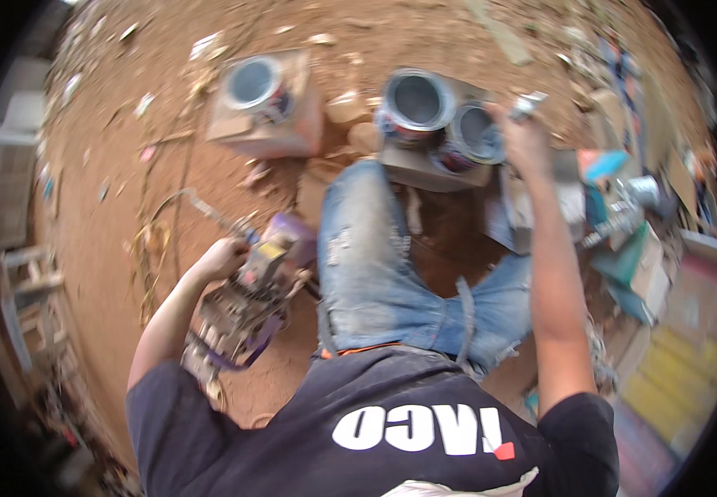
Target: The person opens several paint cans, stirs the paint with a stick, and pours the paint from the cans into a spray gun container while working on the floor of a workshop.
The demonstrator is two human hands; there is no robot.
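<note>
My right hand is raised at the right of two open metal tins. Its blurred fingers close around a small silvery-white object whose kind I cannot make out. Nearest to it is the smaller tin, tilted against the larger tin; both stand on a cardboard box. Down at my left, my left hand is closed at the top of a dusty mechanical device with purple parts. What its fingers grip is hidden. A pale hose or strap leads away from there.
Another open tin stands on a separate box at the far left. My jeans-covered legs lie between the device and the boxes. Spray-can-like containers and coloured boards crowd the right. Litter dots the earth floor.
</note>
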